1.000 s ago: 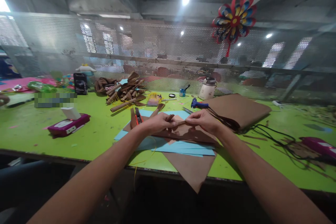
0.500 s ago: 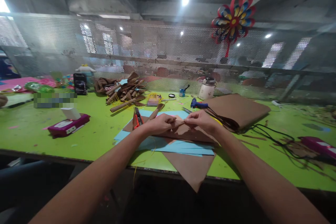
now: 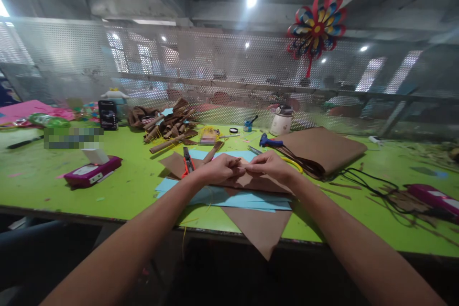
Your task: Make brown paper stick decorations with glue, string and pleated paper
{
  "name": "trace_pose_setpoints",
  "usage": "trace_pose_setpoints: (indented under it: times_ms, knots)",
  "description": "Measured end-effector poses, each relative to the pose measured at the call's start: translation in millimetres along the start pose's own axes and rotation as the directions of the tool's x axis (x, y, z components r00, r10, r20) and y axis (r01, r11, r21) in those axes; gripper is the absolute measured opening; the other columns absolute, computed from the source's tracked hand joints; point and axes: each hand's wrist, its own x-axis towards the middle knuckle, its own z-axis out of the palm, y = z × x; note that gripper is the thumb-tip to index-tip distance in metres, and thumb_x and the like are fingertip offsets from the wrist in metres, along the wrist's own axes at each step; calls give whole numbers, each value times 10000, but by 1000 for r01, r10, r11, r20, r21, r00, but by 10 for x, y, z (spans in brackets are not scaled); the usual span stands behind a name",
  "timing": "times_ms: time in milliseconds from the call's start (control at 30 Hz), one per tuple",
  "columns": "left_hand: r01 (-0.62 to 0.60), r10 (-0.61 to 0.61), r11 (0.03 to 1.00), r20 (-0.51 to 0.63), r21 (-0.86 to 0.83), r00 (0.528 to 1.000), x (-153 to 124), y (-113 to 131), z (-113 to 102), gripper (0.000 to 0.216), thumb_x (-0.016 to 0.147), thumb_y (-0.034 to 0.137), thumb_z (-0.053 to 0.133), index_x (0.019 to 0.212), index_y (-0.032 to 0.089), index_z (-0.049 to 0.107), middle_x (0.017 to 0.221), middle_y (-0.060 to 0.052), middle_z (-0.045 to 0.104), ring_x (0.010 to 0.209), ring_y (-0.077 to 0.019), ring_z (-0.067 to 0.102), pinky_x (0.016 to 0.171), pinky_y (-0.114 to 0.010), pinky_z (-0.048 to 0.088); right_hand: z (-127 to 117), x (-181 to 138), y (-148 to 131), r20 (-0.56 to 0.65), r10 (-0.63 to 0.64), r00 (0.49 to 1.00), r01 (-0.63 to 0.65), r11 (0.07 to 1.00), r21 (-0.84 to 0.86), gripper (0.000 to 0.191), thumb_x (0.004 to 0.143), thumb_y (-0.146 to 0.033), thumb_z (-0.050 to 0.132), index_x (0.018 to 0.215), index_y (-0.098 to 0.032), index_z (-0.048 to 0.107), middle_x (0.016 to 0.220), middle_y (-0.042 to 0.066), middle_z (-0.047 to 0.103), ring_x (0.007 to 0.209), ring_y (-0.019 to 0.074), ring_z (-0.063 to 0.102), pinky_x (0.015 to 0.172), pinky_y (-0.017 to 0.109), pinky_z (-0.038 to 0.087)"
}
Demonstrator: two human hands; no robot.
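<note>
My left hand and my right hand meet over the green table, both pinching a small piece of brown paper between their fingertips. Under them lie brown paper sheets on top of blue paper sheets. One brown sheet corner hangs over the table's front edge. An orange-and-black utility knife lies just left of my left hand.
A brown paper stack and a blue glue gun lie to the right, with black cables beyond. Rolled brown paper pieces pile at the back. A magenta wipes pack sits left. A perforated screen carries a paper pinwheel.
My two hands have drawn closer together over the brown piece, working it between the fingertips. The view has shifted slightly.
</note>
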Motion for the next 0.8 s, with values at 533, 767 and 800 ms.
trace_pose_setpoints:
  times_ms: [533, 767, 800]
  knots:
    - [77, -75, 996, -55, 34, 996, -1, -39, -78, 336, 792, 440, 463, 600, 165, 442, 491, 4, 545, 496, -108, 461, 538, -232, 332, -188, 56, 112, -202, 58, 978, -58, 998, 8, 304, 710, -391, 611, 565, -134, 537, 467, -39, 466, 447, 71, 411, 476, 219, 318]
    - [12, -19, 971, -29, -240, 999, -26, 6, -110, 314, 793, 435, 489, 658, 151, 494, 474, 26, 496, 480, -82, 411, 550, -222, 326, -135, 23, 18, -77, 33, 996, 11, 859, 511, 300, 682, -293, 679, 954, -175, 632, 804, 30, 620, 674, 121, 565, 654, 282, 465]
    - [16, -17, 954, 0, -300, 1000, -34, 17, -100, 309, 791, 437, 496, 682, 148, 503, 477, 25, 497, 476, -80, 405, 535, -219, 318, -108, 4, -26, -18, 2, 1000, 8, 860, 511, 338, 666, -257, 696, 988, -182, 629, 852, 42, 630, 720, 133, 577, 681, 290, 466]
